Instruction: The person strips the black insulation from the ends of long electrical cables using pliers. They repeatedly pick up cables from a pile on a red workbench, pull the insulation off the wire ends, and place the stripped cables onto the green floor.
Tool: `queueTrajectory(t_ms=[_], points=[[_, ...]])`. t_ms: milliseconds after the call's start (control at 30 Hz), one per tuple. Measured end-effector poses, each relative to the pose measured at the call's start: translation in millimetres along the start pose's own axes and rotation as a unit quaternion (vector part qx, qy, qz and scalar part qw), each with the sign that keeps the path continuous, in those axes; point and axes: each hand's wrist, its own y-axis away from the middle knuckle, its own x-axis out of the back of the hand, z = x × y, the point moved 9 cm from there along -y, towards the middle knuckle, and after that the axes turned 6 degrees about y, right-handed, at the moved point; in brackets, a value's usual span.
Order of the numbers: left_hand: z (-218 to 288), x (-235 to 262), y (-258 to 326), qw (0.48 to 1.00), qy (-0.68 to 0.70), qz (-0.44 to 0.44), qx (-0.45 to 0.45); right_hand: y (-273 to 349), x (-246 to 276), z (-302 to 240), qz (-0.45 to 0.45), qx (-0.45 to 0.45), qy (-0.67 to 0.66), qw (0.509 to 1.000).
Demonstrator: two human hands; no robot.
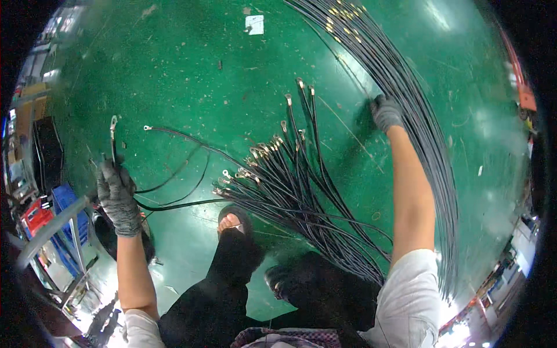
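Note:
My left hand [116,194], in a grey knit glove, is closed round a black cable [180,205]. Above its fingers sticks up the cable's end with a metal ring terminal [113,123]. My right hand [386,113], gloved too, reaches out to the far right with fingers curled on black cable at the inner edge of a long curved bundle [415,98]; how many strands it grips is hidden. Between my arms a heap of shorter black cables [301,197] fans over the floor, ring terminals toward the far side. One loose cable end [148,127] points left, apart from the heap.
The green floor [191,75] carries scuffs, scraps and a white paper [254,25]. My sandalled foot [231,223] stands beside the heap's terminals. At the left are a metal tube frame [55,229], a blue crate [69,209] and a black object [47,153].

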Motion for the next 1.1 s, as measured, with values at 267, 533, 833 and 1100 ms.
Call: queueTrajectory(t_ms=[267,533,833,1100], points=[[96.7,-1.4,33.9,0.878,0.397,-0.122,0.237,186.3,223.0,-109.8,-0.194,0.096,-0.430,0.876],[402.7,170.1,18.6,0.936,0.327,-0.010,0.131,383.6,702.1,-201.4,0.053,0.266,-0.580,0.768],[744.6,617.4,-36.4,0.837,0.382,0.303,-0.251,595.6,1044.6,-240.8,-0.066,0.420,-0.693,0.582],[766.6,814.0,154.8,0.831,0.416,0.262,-0.261,759.6,963.4,-252.5,-0.087,0.484,-0.626,0.605]])
